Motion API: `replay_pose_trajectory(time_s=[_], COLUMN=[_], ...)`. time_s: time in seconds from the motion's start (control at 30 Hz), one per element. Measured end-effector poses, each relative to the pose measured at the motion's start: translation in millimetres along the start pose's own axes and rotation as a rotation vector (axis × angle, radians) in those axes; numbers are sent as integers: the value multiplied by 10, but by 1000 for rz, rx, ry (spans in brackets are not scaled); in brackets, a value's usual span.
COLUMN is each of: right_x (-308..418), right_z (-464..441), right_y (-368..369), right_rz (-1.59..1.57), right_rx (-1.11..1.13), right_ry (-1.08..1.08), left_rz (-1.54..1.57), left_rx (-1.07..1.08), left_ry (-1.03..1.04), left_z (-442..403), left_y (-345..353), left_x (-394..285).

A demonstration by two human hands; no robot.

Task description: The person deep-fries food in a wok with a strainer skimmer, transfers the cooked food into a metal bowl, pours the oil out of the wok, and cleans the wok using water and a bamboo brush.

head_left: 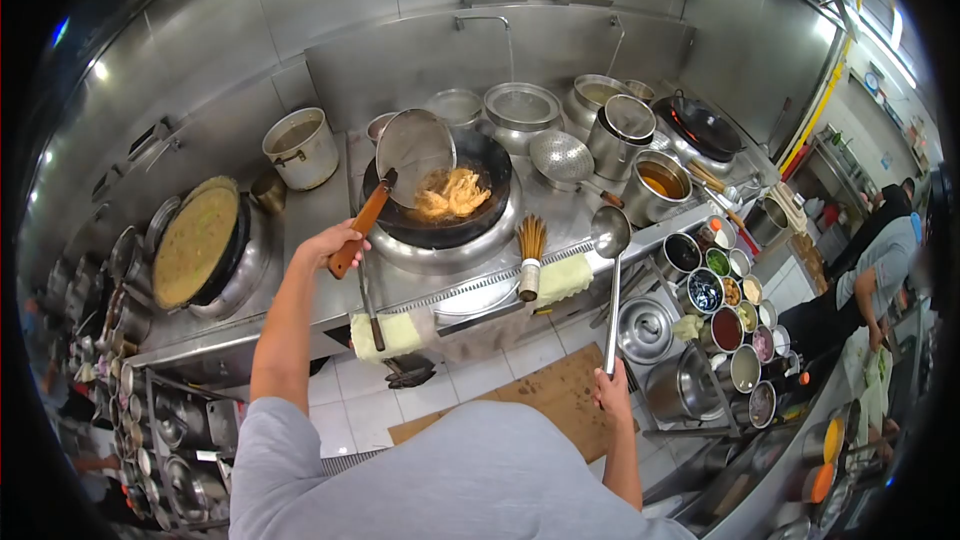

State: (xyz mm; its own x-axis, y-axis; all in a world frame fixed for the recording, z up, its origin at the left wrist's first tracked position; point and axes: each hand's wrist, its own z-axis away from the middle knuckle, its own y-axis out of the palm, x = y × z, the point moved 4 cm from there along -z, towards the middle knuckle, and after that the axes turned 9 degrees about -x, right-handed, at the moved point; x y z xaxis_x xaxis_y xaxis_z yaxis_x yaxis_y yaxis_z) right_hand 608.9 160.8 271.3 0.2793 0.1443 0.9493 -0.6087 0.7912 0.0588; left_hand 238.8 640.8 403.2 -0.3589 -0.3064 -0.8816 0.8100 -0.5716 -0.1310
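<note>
My left hand (335, 245) is closed round the wooden handle of a mesh strainer (415, 152), which is tilted over the left part of a black wok (490, 155). Golden fried food (455, 195) lies in dark oil in the wok. At the lower right, my right hand (613, 387) grips the long metal handle of a ladle (610, 232). The ladle's bowl is up beside the counter edge, right of a bamboo brush (531, 255). A slim tool with a dark handle (371, 305) leans over the counter edge below my left hand.
A large pan of pale liquid (197, 240) is at left, near a steel pot (301, 150). Right of the wok are a perforated ladle (561, 157) and a pot of brown liquid (660, 180). Condiment containers (727, 328) crowd the right side. Another person (880, 265) stands at far right.
</note>
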Motion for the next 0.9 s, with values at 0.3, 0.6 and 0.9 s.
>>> replay_pose_trajectory(time_s=[0.3, 0.6, 0.9], right_x=[-37, 436, 808], right_z=[-137, -580, -1288], right_y=[192, 616, 1361], right_rz=[150, 86, 390], right_rx=[-30, 127, 18], right_ry=[-12, -12, -263], left_rz=[629, 564, 726], left_rx=[86, 29, 33], left_ry=[-205, -49, -74], left_z=[-215, -234, -151], left_y=[563, 1156, 1459], left_x=[353, 309, 174])
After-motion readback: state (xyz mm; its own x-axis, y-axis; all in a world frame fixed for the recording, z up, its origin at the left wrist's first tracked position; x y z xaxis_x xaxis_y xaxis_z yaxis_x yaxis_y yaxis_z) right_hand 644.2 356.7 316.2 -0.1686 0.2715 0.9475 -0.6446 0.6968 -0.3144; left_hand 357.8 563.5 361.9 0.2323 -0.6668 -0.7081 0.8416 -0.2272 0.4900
